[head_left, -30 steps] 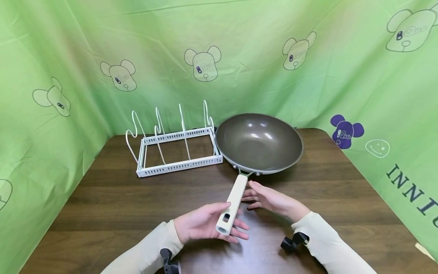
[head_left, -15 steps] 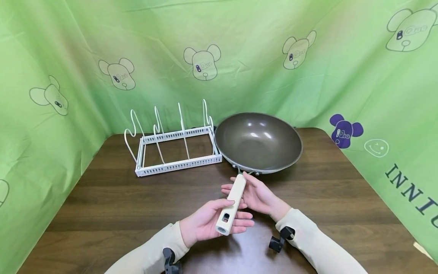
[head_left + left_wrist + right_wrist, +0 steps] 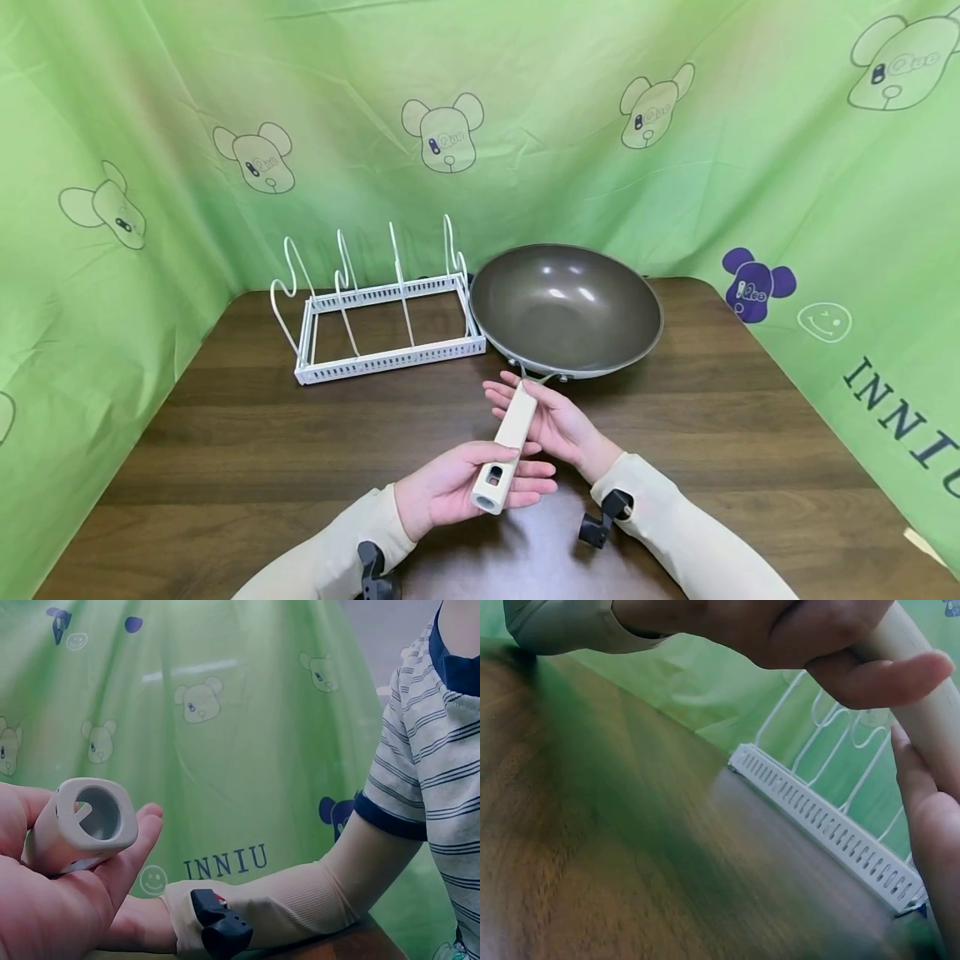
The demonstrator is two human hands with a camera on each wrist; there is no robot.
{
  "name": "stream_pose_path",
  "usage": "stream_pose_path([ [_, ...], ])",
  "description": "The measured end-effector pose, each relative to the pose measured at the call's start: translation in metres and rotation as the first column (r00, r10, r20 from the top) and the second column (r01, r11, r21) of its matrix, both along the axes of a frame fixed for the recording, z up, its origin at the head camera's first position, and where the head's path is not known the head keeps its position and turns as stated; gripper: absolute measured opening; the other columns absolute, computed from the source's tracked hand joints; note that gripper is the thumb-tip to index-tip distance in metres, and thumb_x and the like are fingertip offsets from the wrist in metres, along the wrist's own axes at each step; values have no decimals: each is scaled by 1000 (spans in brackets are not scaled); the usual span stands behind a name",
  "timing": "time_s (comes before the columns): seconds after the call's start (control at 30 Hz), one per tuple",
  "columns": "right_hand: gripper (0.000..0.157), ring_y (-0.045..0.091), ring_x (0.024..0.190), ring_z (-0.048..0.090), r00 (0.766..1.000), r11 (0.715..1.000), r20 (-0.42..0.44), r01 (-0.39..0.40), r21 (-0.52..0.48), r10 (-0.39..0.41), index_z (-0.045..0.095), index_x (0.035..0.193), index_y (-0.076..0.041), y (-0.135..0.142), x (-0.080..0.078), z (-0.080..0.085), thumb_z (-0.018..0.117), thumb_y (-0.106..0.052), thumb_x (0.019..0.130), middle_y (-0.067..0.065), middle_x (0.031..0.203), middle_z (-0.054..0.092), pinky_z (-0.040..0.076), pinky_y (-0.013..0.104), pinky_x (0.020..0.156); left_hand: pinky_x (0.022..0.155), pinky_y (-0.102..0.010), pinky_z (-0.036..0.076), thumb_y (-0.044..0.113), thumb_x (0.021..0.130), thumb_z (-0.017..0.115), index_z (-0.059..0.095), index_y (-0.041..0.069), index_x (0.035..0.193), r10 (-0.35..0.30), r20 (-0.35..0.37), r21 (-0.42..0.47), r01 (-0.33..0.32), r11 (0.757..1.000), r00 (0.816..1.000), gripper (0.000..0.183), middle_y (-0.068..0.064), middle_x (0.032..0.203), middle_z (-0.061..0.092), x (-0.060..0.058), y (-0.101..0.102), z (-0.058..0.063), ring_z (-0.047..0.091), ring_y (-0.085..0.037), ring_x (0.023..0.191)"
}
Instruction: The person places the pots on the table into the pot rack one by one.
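A dark-coated wok [image 3: 562, 312] sits at the back of the table, its cream handle [image 3: 516, 418] pointing toward the person. My left hand [image 3: 453, 483] holds the handle near its hanging hole, thumb across the top and fingers stretched out beneath. In the left wrist view, the hollow handle end [image 3: 97, 817] lies over the left palm. Closer to the bowl, my right hand [image 3: 566, 429] holds the handle with its thumb on top and its fingers passing underneath. The right wrist view shows that hand against the handle [image 3: 934, 742], with part of the left hand below it.
A white pan rack [image 3: 393, 362] with several upright wire dividers stands left of the wok, close against its rim. The brown wooden table [image 3: 262, 467] is enclosed by a green patterned curtain [image 3: 337, 75]. A black camera mount [image 3: 600, 517] sits on the right wrist.
My right hand has moved left and in under the handle, its thumb now on top near the bowl. My left thumb has slid further across the handle. The wok stays in place.
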State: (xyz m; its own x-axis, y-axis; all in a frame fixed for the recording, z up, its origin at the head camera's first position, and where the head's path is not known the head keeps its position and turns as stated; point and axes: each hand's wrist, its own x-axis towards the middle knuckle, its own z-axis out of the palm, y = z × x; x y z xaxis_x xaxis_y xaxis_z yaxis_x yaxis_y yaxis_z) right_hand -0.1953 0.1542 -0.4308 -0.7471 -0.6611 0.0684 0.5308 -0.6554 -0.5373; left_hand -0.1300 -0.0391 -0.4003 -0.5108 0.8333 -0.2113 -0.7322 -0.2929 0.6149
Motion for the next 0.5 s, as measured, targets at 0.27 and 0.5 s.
stream_pose_path([
  [0.27,40,26,108,67,999,999,-49,-14,-44,12,55,119,-3,2,0,-4,17,-11,110,15,114,68,49,37,101,92,-30,53,15,101,47,52,9,120,8,-19,7,-7,1000,1000,20,-6,109,64,1,0,-5,68,-17,97],
  [0.5,37,22,101,65,995,993,-74,-69,-92,62,54,115,-4,3,-1,-9,19,-12,110,9,104,62,49,35,100,71,-19,48,12,103,38,54,12,111,-12,12,62,12,998,1000,18,2,86,53,1,1,-6,54,-6,73],
])
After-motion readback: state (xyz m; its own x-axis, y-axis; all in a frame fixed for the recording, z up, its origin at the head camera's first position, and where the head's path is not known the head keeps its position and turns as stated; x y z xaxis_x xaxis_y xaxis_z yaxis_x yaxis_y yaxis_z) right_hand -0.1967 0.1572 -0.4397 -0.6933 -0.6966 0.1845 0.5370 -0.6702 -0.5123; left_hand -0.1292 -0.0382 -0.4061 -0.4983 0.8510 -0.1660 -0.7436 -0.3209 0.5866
